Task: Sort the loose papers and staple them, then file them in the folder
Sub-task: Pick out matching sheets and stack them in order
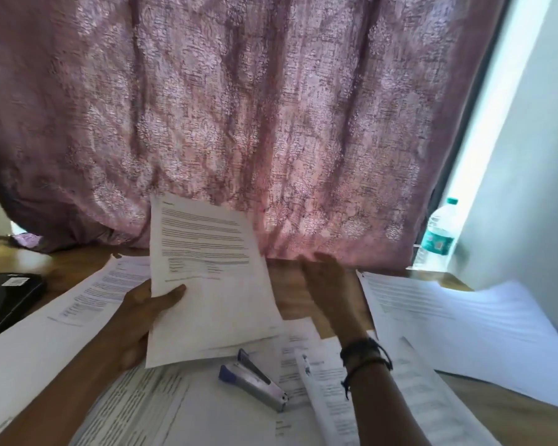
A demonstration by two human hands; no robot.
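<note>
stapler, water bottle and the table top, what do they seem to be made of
Stapler: probably metal, with a dull silver sheen along the body and blue plastic-looking parts at the rear; blur leaves it open.
Water bottle: clear plastic, since light shows through it; teal label, green cap.
Table top: wood or wood-look laminate, warm brown with a faint gloss.

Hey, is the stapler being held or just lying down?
Lying down: the stapler rests on loose papers, with nothing holding it.

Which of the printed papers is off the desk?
The sheet pinched by the left hand, raised before the curtain; the other papers lie flat on the desk.
</note>
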